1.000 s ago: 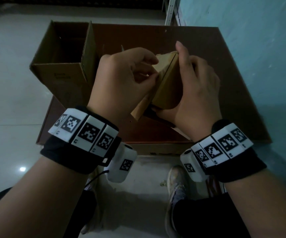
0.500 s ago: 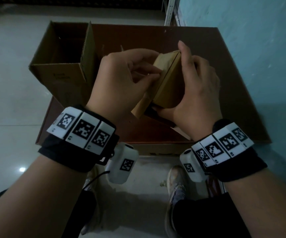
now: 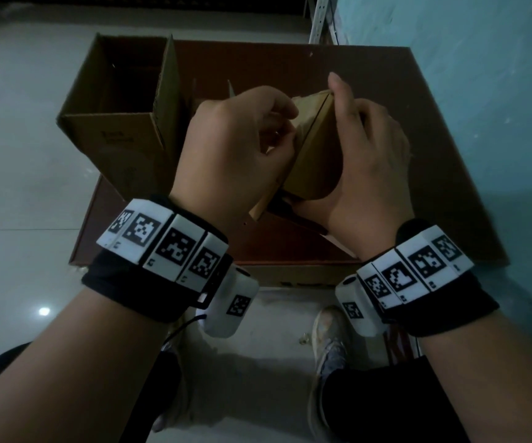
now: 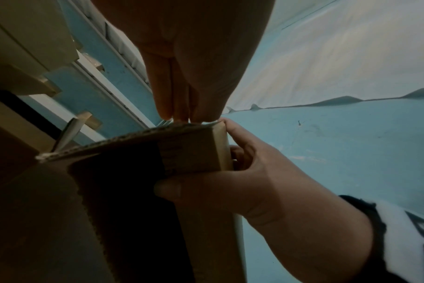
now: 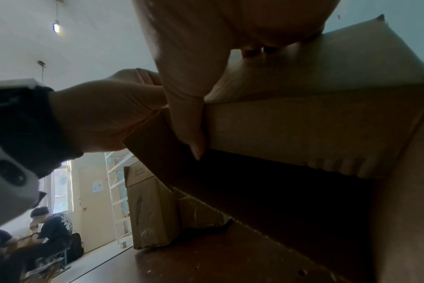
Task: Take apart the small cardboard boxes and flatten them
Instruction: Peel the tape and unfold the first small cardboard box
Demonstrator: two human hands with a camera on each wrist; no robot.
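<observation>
A brown table [image 3: 418,219] stands against a pale blue wall [image 3: 482,91], and on its far left corner stands a tall open cardboard carton [image 3: 114,129], upright, its top open and its inside dark. What it holds cannot be told. Behind the hands, thin pale edges poke up that may be flattened pieces, but they are too hidden to be sure.

Held in the air above the middle of the table, clear of its surface, is the small cardboard box [image 3: 314,158]. By the look of it the job on this box is only started: it keeps its boxy shape, with walls squared and a dark hollow inside in the wrist views, so its seams need opening and the walls need pressing flat. Judged from this, most of the work on it is left.

The box is plain tan corrugated board, tilted, with the fluted raw edge of a flap [image 4: 124,137] showing and a loose flap hanging at the near lower end.

The right hand [image 3: 370,167] grips the box from the right, thumb curled under and onto the near wall, forefinger straight along the top edge. The left hand [image 3: 232,155] has its fingertips bunched, pinching the top edge of the flap on the box's left side.
</observation>
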